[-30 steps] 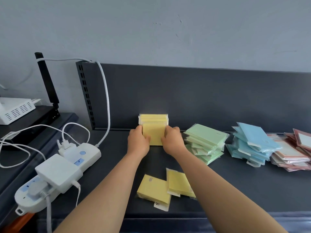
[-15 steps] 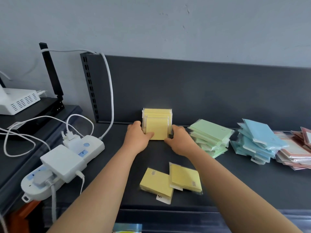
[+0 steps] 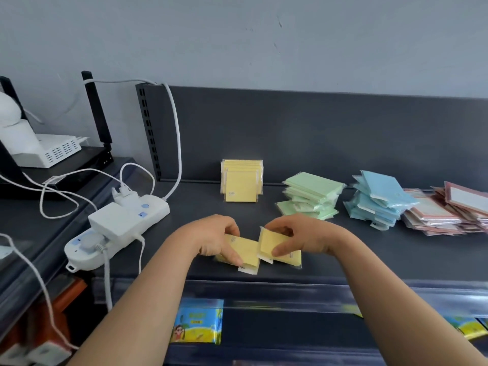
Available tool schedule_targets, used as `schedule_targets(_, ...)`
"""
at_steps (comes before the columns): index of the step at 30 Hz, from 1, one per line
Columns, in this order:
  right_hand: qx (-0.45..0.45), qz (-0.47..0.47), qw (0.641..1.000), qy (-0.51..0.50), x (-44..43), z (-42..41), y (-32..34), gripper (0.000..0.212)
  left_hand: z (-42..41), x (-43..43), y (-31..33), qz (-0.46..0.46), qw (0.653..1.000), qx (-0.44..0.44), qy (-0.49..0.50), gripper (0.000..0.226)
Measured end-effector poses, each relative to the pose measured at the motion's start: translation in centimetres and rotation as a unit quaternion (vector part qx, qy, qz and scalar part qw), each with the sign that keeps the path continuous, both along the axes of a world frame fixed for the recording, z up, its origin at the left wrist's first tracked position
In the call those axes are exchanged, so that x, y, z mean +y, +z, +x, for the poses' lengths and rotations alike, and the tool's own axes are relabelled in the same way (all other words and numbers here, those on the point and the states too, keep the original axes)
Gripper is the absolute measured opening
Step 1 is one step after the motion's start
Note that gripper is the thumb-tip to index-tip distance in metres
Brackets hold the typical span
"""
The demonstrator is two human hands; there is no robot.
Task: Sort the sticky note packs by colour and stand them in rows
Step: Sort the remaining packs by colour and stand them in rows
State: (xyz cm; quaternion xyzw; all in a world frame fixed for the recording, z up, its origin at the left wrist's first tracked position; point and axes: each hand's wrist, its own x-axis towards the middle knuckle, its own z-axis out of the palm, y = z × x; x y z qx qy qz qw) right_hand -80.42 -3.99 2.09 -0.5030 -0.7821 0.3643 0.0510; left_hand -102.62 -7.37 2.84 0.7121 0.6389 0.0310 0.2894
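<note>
A row of yellow sticky note packs (image 3: 241, 180) stands upright against the dark back panel of the shelf (image 3: 343, 254). Near the shelf's front edge lie two more yellow packs. My left hand (image 3: 214, 239) pinches the left yellow pack (image 3: 247, 250) between thumb and fingers. My right hand (image 3: 295, 237) pinches the right yellow pack (image 3: 269, 243), its far edge tilted up. A loose pile of green packs (image 3: 311, 194) lies to the right of the standing row, then a blue pile (image 3: 377, 199), then a pink pile (image 3: 449, 212).
A white power strip (image 3: 116, 228) with plugs and cables lies on the shelf's left end. A white router (image 3: 50, 151) sits on a black box further left. Colourful packets (image 3: 198, 326) hang on the shelf below.
Both hands have left the standing yellow row and come back to the front edge. Each now pinches one of the two lying yellow packs.
</note>
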Motion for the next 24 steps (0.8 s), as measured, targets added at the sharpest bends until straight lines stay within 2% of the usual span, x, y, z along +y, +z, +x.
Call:
schedule_targets(3, 0.018, 0.014, 0.999, -0.025, -0.7, 0.4, -0.2, 0.042, 0.2, -0.6, -0.5, 0.021, 0.999, -0.039, 0.026, 0.055)
schedule_targets(7, 0.098, 0.012, 0.989, -0.113, -0.9, 1.5, -0.9, 0.024, 0.2, -1.2, -1.3, 0.037, 0.995, -0.076, 0.051, 0.058)
schedule_targets(11, 0.207, -0.013, 0.957, -0.202, -1.3, 2.1, -0.9, 0.010, -0.2, -1.1, -1.7, 0.052, 0.968, -0.211, 0.123, 0.036)
schedule_targets(14, 0.255, -0.025, 0.936, -0.241, -1.6, 1.7, -1.3, 0.012, 0.0, -1.0, -2.4, 0.064, 0.947, -0.263, 0.173, 0.021)
schedule_targets(17, 0.295, -0.030, 0.914, -0.279, -1.9, 1.0, -1.7, 0.020, 0.5, -1.0, -2.8, 0.066, 0.922, -0.320, 0.206, 0.018)
schedule_targets(21, 0.363, -0.056, 0.880, -0.303, -2.5, 0.1, -1.9, 0.027, 0.9, -1.2, -2.8, 0.065, 0.890, -0.391, 0.227, 0.037)
schedule_targets(24, 0.428, -0.093, 0.843, -0.311, -2.8, -0.8, -1.8, 0.027, 1.3, -1.2, -2.8, 0.066, 0.891, -0.400, 0.204, 0.046)
